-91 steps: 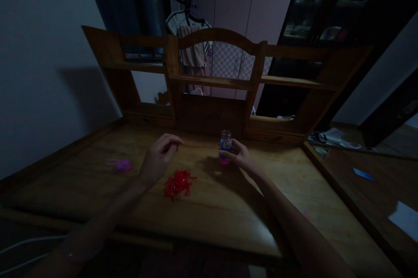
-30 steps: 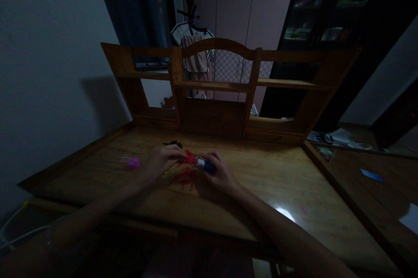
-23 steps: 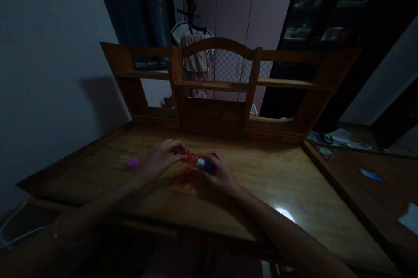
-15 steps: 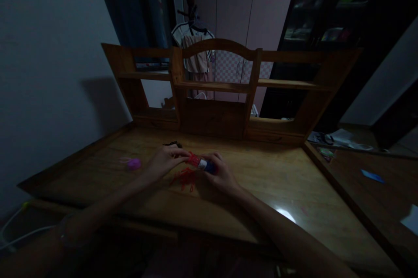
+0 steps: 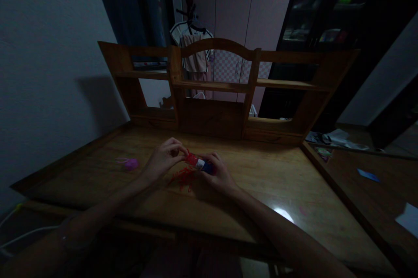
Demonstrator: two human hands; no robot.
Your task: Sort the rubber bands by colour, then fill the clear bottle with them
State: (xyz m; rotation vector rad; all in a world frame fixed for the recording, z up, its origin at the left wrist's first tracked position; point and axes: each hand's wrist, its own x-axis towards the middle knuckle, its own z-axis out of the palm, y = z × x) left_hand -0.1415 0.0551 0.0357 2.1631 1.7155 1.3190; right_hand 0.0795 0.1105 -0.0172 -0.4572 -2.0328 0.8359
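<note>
A small cylinder (image 5: 200, 164), red at one end, with a white band and a dark blue end, lies tilted in my right hand (image 5: 219, 174). The fingers and thumb of that hand wrap around its blue end. My left hand (image 5: 167, 157) is at the red end, thumb and forefinger pinched together on a small red piece (image 5: 187, 152) whose exact shape is too dim to make out. Below the cylinder, a loose pile of thin red pieces (image 5: 183, 177) rests on the wooden desk (image 5: 248, 164). Left of my left hand lies a purple object (image 5: 131, 164) with a pale loop.
A wooden shelf unit (image 5: 214, 86) rises along the desk's back edge. A white wall (image 5: 48, 73) borders the left side. To the right, a lower brown surface (image 5: 362, 195) holds a blue card (image 5: 368, 175) and white paper (image 5: 409, 220). A white cord (image 5: 31, 235) hangs at lower left.
My left hand's fingers have curled and lifted slightly at the cylinder's red end. A dark item behind that hand is now hidden. My right hand keeps its hold, and the view has shifted slightly.
</note>
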